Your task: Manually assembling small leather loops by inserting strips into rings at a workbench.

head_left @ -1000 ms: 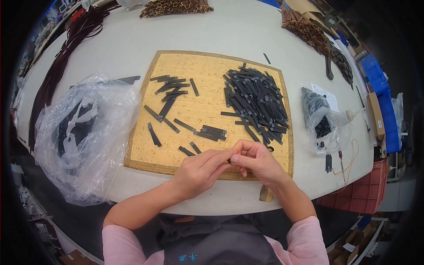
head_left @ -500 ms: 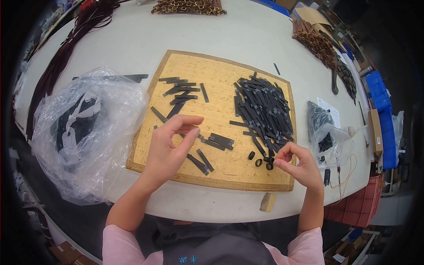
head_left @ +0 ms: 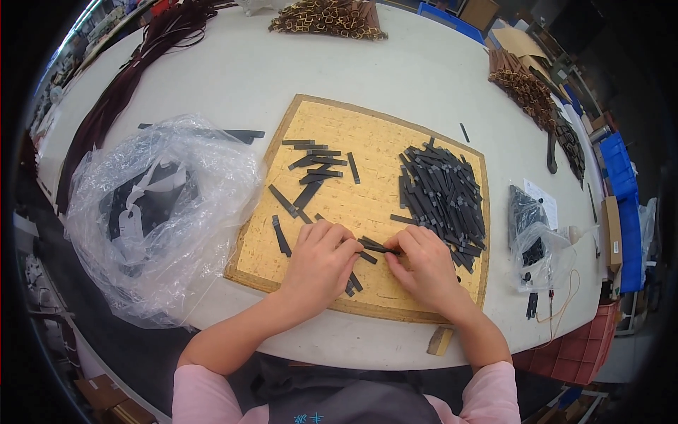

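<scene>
A cork board (head_left: pixel 367 205) lies on the white table (head_left: pixel 395 78). A big heap of black strips (head_left: pixel 441 194) covers its right side, and a few loose black strips (head_left: pixel 314 162) are spread on its left. My left hand (head_left: pixel 321 265) and my right hand (head_left: pixel 424 272) meet over the board's near edge. Together they pinch one black strip (head_left: pixel 378 247) between their fingertips. More strips lie under and beside my left hand.
A crumpled clear plastic bag (head_left: pixel 152 219) with dark parts sits left of the board. Small bags of black parts (head_left: pixel 533 233) lie to the right. Brown straps (head_left: pixel 120 92), buckle piles (head_left: pixel 328 18) and blue bins (head_left: pixel 625 205) ring the table. A small wooden block (head_left: pixel 439 340) sits at the front edge.
Half a second ago my hands were apart, the left over the loose strips and the right by the heap. Now both have come together at the board's near edge on one strip.
</scene>
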{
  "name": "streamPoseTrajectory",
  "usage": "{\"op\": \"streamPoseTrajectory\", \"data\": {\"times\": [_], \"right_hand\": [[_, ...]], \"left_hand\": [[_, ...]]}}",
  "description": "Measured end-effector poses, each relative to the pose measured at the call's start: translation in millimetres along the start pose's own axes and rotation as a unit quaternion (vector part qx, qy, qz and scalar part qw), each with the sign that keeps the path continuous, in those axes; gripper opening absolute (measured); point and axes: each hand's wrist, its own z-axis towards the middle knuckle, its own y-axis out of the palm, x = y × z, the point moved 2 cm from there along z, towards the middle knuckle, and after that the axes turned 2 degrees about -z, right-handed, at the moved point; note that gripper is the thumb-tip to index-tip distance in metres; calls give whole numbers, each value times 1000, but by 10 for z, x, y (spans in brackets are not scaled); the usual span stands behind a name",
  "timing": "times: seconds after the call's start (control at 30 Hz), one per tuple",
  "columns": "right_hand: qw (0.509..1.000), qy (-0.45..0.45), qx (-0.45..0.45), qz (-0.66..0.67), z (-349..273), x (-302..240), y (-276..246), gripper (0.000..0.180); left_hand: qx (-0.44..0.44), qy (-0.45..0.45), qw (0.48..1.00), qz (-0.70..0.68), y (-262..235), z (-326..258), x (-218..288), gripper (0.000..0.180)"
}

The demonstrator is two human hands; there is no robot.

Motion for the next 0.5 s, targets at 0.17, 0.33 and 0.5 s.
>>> {"op": "streamPoseTrajectory", "data": {"times": [0.17,0.33,0.5], "right_hand": [[994,46,47,87,24,-9,-185,12],[986,-131,100,-22,-131,-238,-335,15],[987,-85,103,85,-272,-130,-310,20]], "left_hand": [[40,10,999,5,-81,34,10,11],[-154,-287,750,-575,-55,58,66,16],[-154,-259,741,-600,53,1,95,21]]}}
